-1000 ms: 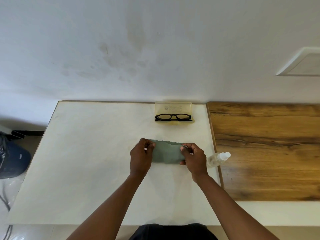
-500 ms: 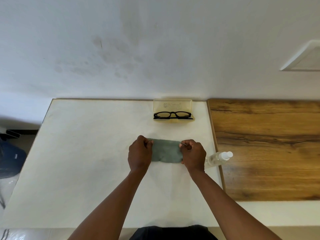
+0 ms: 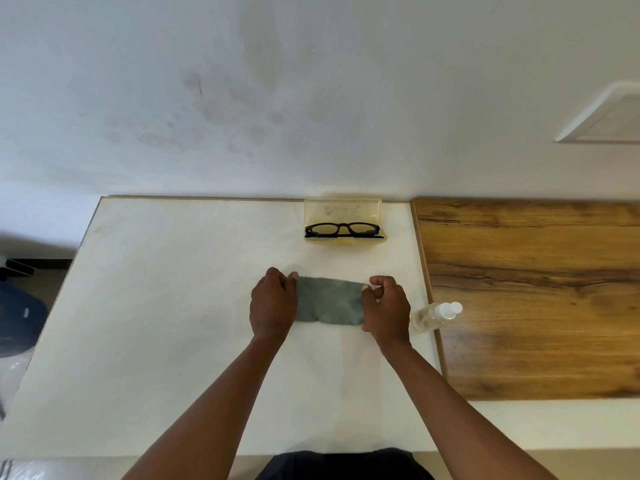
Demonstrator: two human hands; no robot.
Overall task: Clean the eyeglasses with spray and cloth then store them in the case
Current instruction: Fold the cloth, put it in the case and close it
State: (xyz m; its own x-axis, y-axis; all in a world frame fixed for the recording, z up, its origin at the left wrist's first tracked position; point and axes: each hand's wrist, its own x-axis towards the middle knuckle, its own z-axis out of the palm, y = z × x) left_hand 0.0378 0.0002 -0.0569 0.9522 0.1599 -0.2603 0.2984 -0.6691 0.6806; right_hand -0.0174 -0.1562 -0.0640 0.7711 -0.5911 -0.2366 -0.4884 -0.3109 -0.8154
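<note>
While both hands (image 3: 331, 304) pinch its ends, cloth (image 3: 329, 301) lies stretched w/ long axis left-right.

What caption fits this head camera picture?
Both hands, left hand and right hand, stretch a grey cloth before the eyeglasses.

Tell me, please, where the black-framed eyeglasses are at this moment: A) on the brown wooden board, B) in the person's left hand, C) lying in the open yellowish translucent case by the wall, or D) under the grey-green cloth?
C: the black-framed eyeglasses lie in the open yellowish translucent case by the wall, while both hands hold the grey-green cloth nearer the person.
</note>
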